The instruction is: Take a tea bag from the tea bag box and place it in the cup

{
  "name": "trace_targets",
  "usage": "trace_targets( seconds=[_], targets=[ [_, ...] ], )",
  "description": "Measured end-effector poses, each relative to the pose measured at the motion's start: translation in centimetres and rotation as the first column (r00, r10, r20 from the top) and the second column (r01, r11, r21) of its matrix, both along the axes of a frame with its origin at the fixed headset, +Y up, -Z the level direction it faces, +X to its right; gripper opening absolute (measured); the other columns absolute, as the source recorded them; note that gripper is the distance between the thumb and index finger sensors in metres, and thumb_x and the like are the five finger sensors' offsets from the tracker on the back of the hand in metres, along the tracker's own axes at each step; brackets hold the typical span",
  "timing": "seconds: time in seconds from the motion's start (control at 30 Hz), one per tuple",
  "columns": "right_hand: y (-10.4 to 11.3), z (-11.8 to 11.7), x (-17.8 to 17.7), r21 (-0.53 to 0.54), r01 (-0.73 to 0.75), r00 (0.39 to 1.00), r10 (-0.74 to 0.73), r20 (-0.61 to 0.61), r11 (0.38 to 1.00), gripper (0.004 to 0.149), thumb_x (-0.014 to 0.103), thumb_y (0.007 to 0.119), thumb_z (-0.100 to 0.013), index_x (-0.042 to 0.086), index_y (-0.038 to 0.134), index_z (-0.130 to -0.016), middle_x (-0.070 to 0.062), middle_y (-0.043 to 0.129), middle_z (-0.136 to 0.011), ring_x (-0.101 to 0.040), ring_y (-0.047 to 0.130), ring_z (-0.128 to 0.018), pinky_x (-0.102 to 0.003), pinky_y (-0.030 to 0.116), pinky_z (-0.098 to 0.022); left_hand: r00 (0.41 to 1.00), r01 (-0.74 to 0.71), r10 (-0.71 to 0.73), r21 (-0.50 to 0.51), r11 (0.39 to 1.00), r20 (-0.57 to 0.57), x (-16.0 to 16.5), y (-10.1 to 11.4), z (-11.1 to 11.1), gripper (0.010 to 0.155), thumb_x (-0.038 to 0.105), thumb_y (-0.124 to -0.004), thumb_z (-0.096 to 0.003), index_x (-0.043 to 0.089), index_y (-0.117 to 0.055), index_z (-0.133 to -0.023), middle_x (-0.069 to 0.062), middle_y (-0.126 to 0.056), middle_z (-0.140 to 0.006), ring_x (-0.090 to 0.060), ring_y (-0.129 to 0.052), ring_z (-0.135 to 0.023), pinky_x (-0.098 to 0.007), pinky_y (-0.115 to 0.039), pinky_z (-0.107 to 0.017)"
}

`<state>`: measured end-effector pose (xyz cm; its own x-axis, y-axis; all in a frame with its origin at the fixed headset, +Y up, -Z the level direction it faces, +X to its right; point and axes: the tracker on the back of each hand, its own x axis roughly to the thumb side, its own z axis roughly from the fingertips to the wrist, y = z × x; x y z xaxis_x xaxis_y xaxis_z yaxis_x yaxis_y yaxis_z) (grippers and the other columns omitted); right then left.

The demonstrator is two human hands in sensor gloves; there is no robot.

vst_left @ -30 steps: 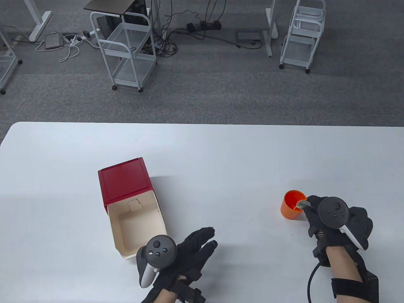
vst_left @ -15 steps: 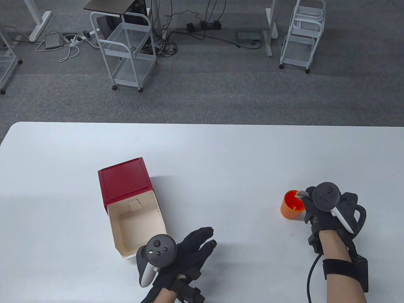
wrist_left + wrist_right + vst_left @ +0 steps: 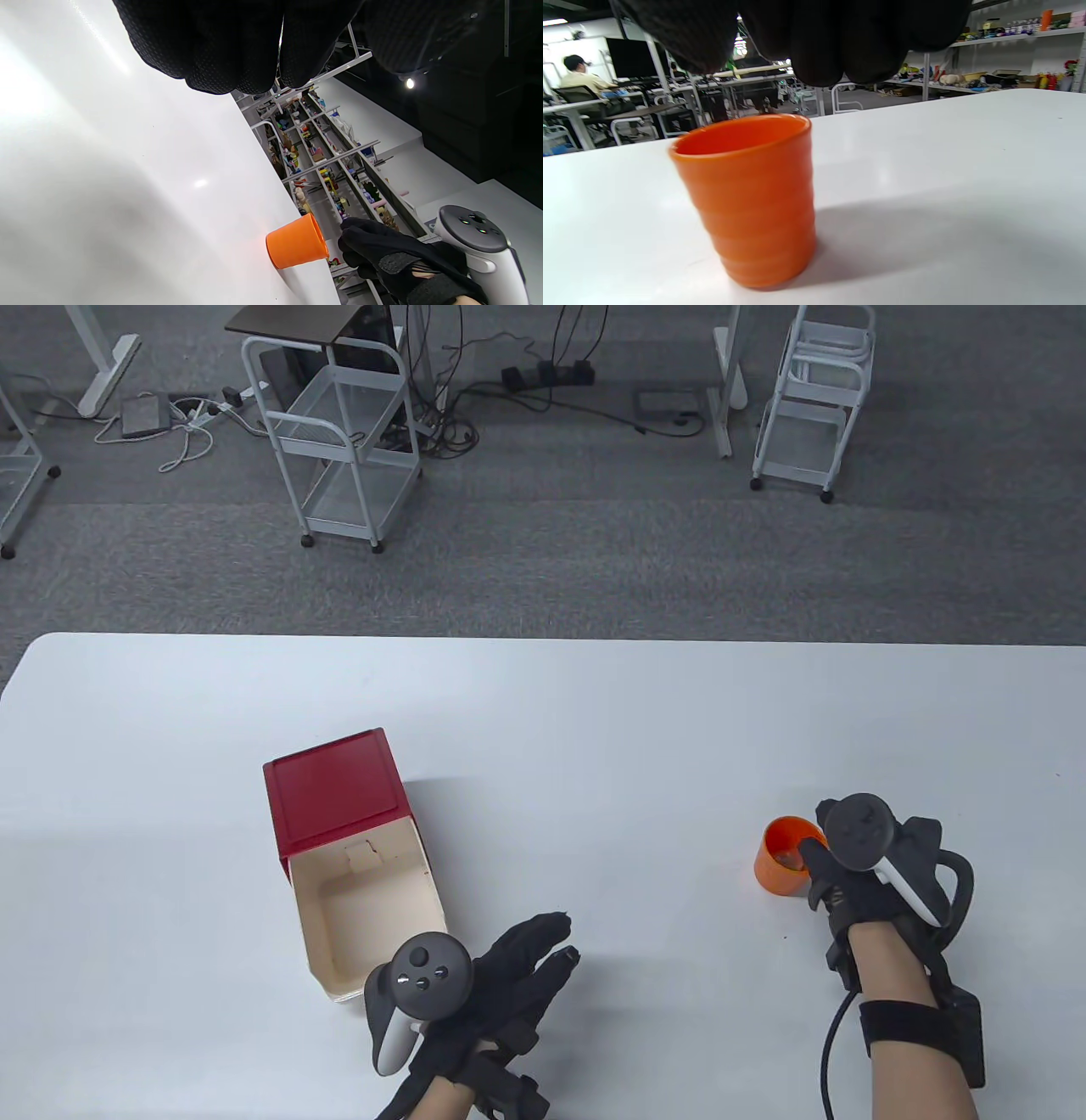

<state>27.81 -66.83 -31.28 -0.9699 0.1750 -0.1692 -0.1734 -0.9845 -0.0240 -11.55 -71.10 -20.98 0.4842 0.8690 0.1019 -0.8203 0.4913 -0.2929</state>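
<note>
The right hand [image 3: 857, 857] is hovering just beside the small orange plastic cup's [image 3: 785, 857] near rim, grip hidden. A greyish shape, likely the tea bag [image 3: 793, 861], is sitting inside. The left hand [image 3: 501, 984] is resting spread and empty beside the red-lidded cardboard tea bag box [image 3: 352, 857] on the white bench [image 3: 594, 712].

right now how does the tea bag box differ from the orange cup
The tea bag box is rectangular, red outside and cream inside; the orange cup is round and one colour. The box is far larger than the cup. The box lies beside the left hand with its inside bare, while the cup stands upright by the right hand with something small and greyish in it. Both rest open on the white table.
</note>
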Motion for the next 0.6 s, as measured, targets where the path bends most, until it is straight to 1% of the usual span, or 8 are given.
trace_targets(
  seconds=[0.1,0.17,0.33,0.47,0.6],
  targets=[
    [0.9,1.3,-0.8,0.053,0.069,0.996,-0.066,-0.051,0.996,0.060,0.045,0.078,-0.047,0.016,0.063,-0.098,-0.016,0.074,-0.097,-0.046,0.077,-0.081,-0.054,0.067,-0.061,1.000,-0.002,0.002,-0.003,1.000,-0.001,0.0,0.0,0.0,0.066,0.060,-0.066,-0.0502,0.026,-0.071,-0.106,-0.010,-0.074,-0.114,-0.035,-0.080,-0.098,-0.046,-0.071,-0.071],
    [1.6,2.5,-1.6,0.085,0.143,0.986,-0.135,-0.100,0.986,0.061,0.046,0.077,-0.047,0.016,0.062,-0.098,-0.017,0.072,-0.099,-0.047,0.076,-0.082,-0.056,0.066,-0.062,1.000,-0.004,0.004,-0.002,1.000,-0.001,0.0,0.0,0.0,0.066,0.060,-0.066,-0.0502,0.025,-0.071,-0.106,-0.010,-0.074,-0.113,-0.035,-0.080,-0.098,-0.046,-0.071,-0.071],
    [2.3,5.1,-3.4,0.116,0.292,0.944,-0.267,-0.194,0.949,0.064,0.049,0.076,-0.047,0.016,0.060,-0.100,-0.019,0.069,-0.102,-0.048,0.075,-0.084,-0.057,0.065,-0.063,1.000,-0.009,0.009,0.007,1.000,0.003,0.0,0.0,0.0,0.066,0.060,-0.066,-0.0502,0.025,-0.071,-0.106,-0.010,-0.074,-0.113,-0.036,-0.079,-0.098,-0.046,-0.071,-0.071],
    [2.0,7.2,-4.8,0.113,0.393,0.899,-0.355,-0.257,0.912,0.065,0.050,0.076,-0.047,0.016,0.060,-0.100,-0.019,0.068,-0.102,-0.049,0.074,-0.085,-0.058,0.065,-0.064,1.000,-0.013,0.013,0.010,1.000,0.003,-0.1,0.0,0.0,0.066,0.060,-0.066,-0.0502,0.025,-0.071,-0.106,-0.010,-0.074,-0.113,-0.036,-0.079,-0.098,-0.046,-0.071,-0.071],
    [0.9,8.9,-6.0,0.095,0.460,0.859,-0.416,-0.298,0.883,0.066,0.051,0.076,-0.047,0.015,0.059,-0.100,-0.020,0.067,-0.103,-0.050,0.073,-0.086,-0.058,0.065,-0.064,1.000,-0.017,0.017,0.005,1.000,0.003,-0.1,0.0,0.0,0.066,0.060,-0.066,-0.0502,0.025,-0.070,-0.106,-0.010,-0.073,-0.114,-0.036,-0.079,-0.098,-0.046,-0.071,-0.071]
  ],
)
